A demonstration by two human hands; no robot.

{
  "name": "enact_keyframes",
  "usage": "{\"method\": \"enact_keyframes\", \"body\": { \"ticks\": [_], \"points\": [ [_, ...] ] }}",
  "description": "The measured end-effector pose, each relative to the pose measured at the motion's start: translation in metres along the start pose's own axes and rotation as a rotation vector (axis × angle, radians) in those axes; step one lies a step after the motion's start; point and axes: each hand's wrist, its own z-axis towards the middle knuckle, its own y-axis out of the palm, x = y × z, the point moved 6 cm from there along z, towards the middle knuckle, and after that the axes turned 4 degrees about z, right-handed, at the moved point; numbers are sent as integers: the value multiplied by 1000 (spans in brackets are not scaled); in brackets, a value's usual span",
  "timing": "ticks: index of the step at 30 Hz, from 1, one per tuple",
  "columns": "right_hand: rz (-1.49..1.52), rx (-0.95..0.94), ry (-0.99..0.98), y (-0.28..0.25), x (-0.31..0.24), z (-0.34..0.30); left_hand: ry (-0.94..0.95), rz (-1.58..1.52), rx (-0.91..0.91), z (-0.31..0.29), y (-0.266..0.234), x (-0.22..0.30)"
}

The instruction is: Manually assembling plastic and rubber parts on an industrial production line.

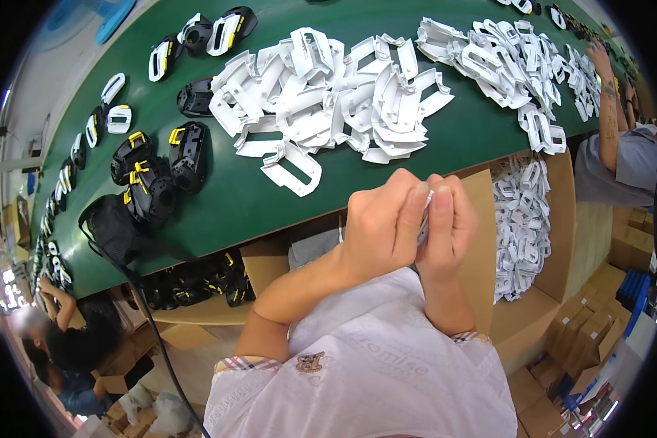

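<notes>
One green table; two hands, tightly closed around one mostly hidden piece

White part — pinched, mostly hidden

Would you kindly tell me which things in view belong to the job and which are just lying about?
Apparently in use:
- whitish piece, mostly hidden between left hand and right hand
- heaped white frames
- black-and-yellow parts, perhaps

Apparently just lying about:
- black cable
- brown cartons

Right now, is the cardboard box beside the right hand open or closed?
The cardboard box is open: white parts show inside, without a lid over them.
</notes>
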Motion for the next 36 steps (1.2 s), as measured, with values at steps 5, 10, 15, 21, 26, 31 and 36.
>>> {"method": "enact_keyframes", "body": {
  "ticks": [5, 10, 15, 21, 26, 31, 36],
  "points": [
    [66, -29, -10, -1, -3, 3, -351, -364, -52, -7, 8, -19],
    [81, -28, 3, 6, -4, 3, -315, -364, -52, -2, 0, -18],
    [-72, -17, -51, 1, 0, 3, -361, -217, -95, 1, 6, -21],
    [132, -46, 58, 9, 14, 7, -131, -64, 71, 2, -5, -21],
    [182, -80, 164, 5, 21, 8, -76, -30, 104, 0, -6, -20],
    [108, -71, 75, 9, 12, 8, 5, -13, 115, 0, -9, -22],
    [136, -40, 129, -4, 17, 18, 51, 6, 42, 10, -7, -17]
  ]
}}
